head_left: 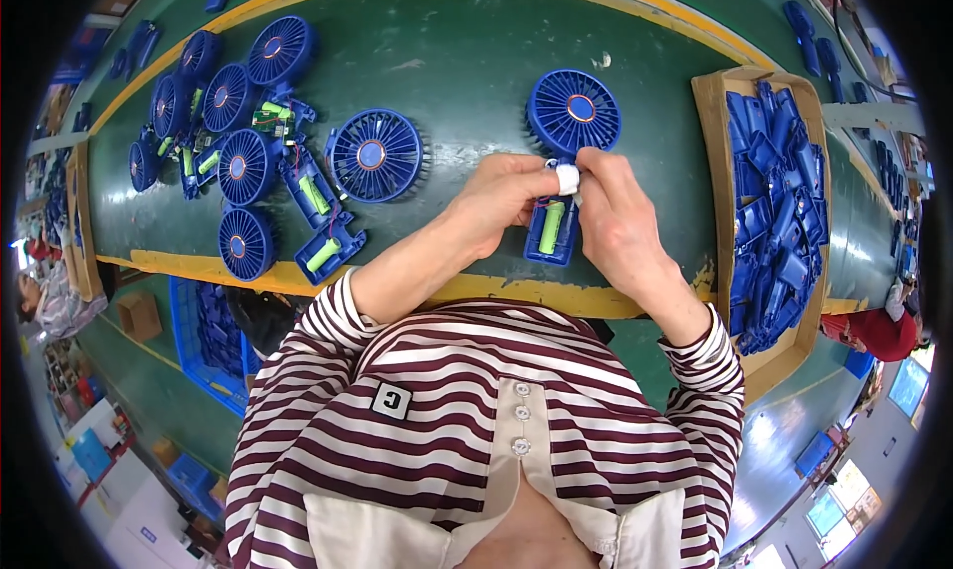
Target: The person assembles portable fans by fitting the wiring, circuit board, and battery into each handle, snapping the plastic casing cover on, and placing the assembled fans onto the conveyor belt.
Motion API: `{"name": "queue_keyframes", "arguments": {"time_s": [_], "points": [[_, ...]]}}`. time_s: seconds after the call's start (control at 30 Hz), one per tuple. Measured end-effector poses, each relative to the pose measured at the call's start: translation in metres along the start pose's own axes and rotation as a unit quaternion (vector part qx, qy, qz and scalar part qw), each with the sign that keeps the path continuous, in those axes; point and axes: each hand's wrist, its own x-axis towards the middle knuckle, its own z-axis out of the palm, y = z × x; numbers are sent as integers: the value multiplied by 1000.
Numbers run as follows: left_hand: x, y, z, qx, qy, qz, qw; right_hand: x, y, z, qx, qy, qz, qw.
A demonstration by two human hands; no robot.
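Note:
A blue handheld fan (576, 110) lies on the green table in front of me, its round grille away from me and its handle toward me. The handle is uncovered, with a green battery cell (551, 229) lying in it. My left hand (508, 194) pinches at the upper handle from the left. White wrapping (567, 179) shows around one fingertip there. From the right my right hand (613, 204) closes its fingers on the same spot, just below the grille. What lies between the fingertips is hidden.
Several blue fans (244, 167) with uncovered handles and green cells lie in a group to the left. One fan (373, 155) sits closer. A cardboard box (710, 122) full of blue plastic parts stands at right. A blue crate (189, 321) is below the table's left edge.

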Motion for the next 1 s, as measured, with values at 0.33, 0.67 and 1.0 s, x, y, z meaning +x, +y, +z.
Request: {"name": "queue_keyframes", "arguments": {"time_s": [0.33, 0.67, 1.0], "points": [[0, 1, 3, 80, 13, 27, 996, 1, 1, -3, -28, -43, -16, 999], [0, -8, 2, 95, 11, 39, 995, -2, -1, -4, -9, -46, -16, 999], [2, -9, 0, 124, -8, 65, 990, -3, 1, -5, -2, -40, -21, 999]]}}
